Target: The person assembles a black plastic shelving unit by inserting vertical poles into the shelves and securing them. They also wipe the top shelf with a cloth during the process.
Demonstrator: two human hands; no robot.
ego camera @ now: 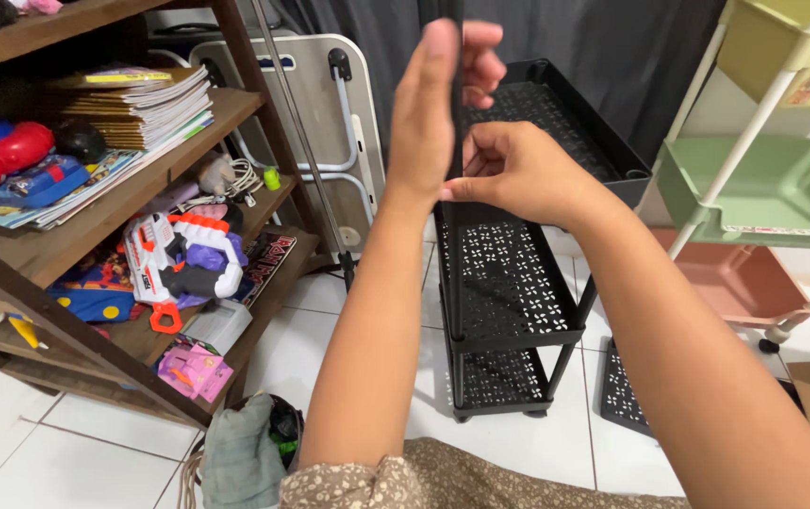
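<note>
Upright black pole [457, 141] at black shelf cart's [509, 283] near-left corner, left hand [424, 113] flat and open against it, right hand [518, 174] pinching lower.

I count two hands of mine, my left hand [421, 113] and my right hand [518, 174], on one black pole [456, 94]. One black rack [509, 283] shows three perforated tiers, with one loose black panel [624, 391] on the floor. One pastel cart [763, 179] shows three trays. One toy blaster [183, 264].
</note>
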